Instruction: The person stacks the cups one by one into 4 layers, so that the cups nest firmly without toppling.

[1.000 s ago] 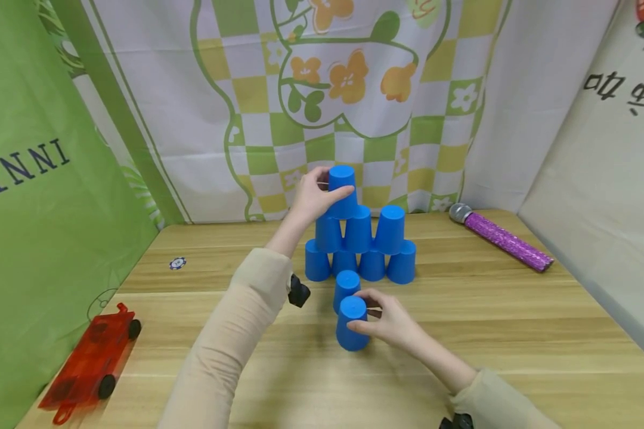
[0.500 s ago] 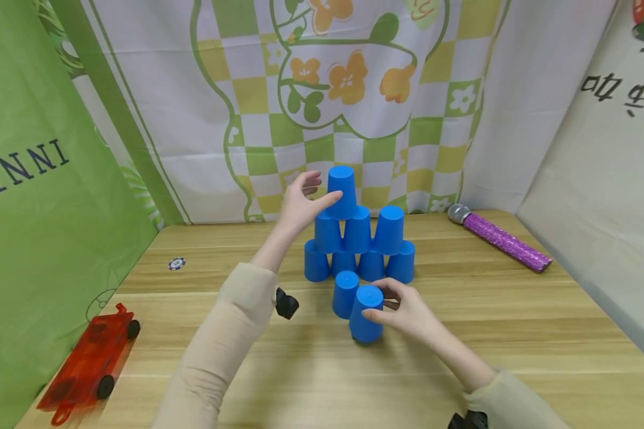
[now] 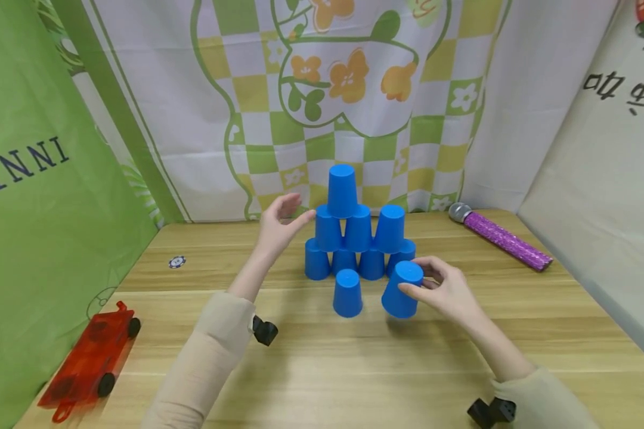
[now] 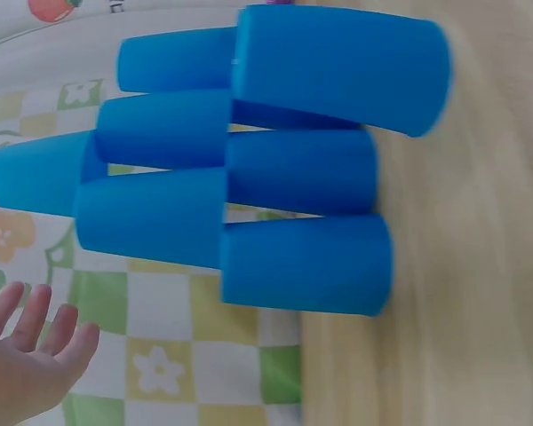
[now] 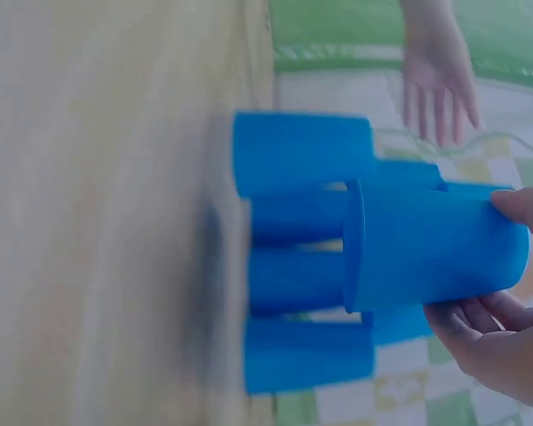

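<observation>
Upside-down blue cups form a stack at the table's middle: a bottom row of several, a second row of three, and one top cup [image 3: 342, 192] above the left pair. Left of the stack is my left hand [image 3: 280, 229], fingers spread and apart from the cups; the left wrist view shows its fingers [image 4: 34, 324] holding nothing. My right hand [image 3: 446, 292] pinches a blue cup [image 3: 401, 292] between thumb and fingers, tilted and raised off the table, in front of the stack's right end. Another blue cup [image 3: 347, 295] stands upside down on the table before the stack.
A purple glittery microphone [image 3: 499, 238] lies at the back right of the wooden table [image 3: 322, 381]. On the left are a red toy car [image 3: 88, 360] and a small round chip [image 3: 177, 262]. A patterned curtain [image 3: 300, 119] hangs close behind the stack.
My left hand has let go of the top cup and drawn back left and down. My right hand has lifted its cup from beside the front cup and carried it right and forward.
</observation>
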The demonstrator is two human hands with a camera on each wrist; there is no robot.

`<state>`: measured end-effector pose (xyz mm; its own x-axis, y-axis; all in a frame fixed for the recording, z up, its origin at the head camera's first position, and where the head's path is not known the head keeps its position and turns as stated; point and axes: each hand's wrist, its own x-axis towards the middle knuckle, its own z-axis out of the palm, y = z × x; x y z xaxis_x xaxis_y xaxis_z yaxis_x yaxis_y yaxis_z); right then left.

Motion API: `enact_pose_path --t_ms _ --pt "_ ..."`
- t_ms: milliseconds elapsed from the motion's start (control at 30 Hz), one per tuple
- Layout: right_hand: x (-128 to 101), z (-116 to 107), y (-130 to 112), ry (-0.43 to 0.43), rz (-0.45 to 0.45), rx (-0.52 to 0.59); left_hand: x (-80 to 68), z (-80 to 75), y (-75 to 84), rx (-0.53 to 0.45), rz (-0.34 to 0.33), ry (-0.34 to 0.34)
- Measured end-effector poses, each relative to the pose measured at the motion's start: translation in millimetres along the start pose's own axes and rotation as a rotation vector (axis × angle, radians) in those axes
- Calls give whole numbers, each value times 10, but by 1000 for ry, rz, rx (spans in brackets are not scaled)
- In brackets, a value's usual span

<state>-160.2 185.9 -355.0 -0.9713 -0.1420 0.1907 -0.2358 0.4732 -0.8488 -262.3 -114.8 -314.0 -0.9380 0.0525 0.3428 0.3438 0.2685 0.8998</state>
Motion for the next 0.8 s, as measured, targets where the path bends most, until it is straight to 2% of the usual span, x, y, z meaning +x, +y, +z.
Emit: enact_pose_path --t_ms 267,433,633,800 --pt "85 -429 -84 120 0 -82 -227 28 -233 17 -55 -116" --pt "183 -626 -130 186 0 -117 -379 87 -323 66 -104 -153" --pt "375 -796 -307 225 34 -155 -583 226 -357 192 -160 -220" --pt "618 -853 -539 263 30 -152 -685 365 -358 181 -177 -295"
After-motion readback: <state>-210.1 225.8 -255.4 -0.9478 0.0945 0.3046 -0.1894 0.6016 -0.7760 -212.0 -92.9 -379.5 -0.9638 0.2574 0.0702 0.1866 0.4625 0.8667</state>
